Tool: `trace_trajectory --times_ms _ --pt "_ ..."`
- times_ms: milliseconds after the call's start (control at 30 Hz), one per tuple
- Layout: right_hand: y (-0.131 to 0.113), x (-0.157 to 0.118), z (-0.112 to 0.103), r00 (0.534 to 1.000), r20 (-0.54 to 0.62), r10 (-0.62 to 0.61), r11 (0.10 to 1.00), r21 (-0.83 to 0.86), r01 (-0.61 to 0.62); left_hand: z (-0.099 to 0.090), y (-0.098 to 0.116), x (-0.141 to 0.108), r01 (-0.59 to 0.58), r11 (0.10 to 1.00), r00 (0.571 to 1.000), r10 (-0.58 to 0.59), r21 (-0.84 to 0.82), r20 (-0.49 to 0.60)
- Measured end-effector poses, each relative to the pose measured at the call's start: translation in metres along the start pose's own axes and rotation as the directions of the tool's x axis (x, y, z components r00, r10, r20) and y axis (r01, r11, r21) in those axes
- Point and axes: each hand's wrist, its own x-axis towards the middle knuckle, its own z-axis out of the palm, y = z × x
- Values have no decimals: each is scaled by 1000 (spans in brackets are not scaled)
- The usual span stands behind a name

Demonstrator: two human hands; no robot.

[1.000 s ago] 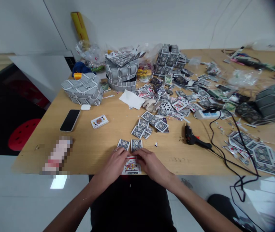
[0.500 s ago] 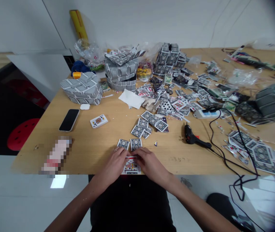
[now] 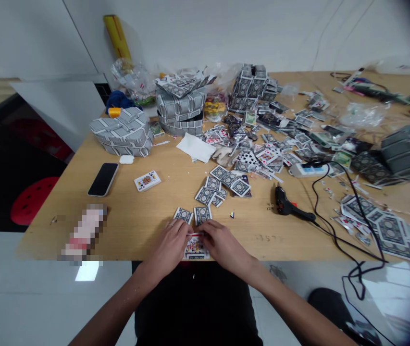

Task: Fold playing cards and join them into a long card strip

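At the table's near edge lies a playing card (image 3: pixel 196 247), face up, its far and near edges showing folds. My left hand (image 3: pixel 171 243) is closed on its left side and my right hand (image 3: pixel 222 242) on its right side, fingertips at the far edge. Just beyond my fingers are two patterned pieces of folded card, a left one (image 3: pixel 183 215) and a right one (image 3: pixel 202 214). Farther off sits a small group of folded cards (image 3: pixel 206 194). A card deck (image 3: pixel 147 180) with a king on top rests to the left.
A black glue gun (image 3: pixel 287 204) with a trailing cable lies right, near a white power strip (image 3: pixel 308 169). A phone (image 3: pixel 103 179) is at left. Woven card boxes (image 3: pixel 123 132) and scattered cards (image 3: pixel 248 158) fill the back. Larger card pieces (image 3: pixel 388 230) lie far right.
My hands have shifted only slightly, with the fingers still pressed at the card's far edge. Everything else on the table stays where it was.
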Motion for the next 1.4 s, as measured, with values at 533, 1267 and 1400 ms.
trace_trajectory --times_ms 533,1267,1400 --pt "-1 3 5 999 -31 34 994 -106 -37 -6 6 5 -8 998 998 4 67 58" --pt "-6 -3 8 1000 -11 4 979 -202 -7 0 12 -1 -128 954 992 124 270 34" --pt "-8 -11 13 1000 3 -31 956 -291 30 4 13 -5 -126 957 992 120 263 37"
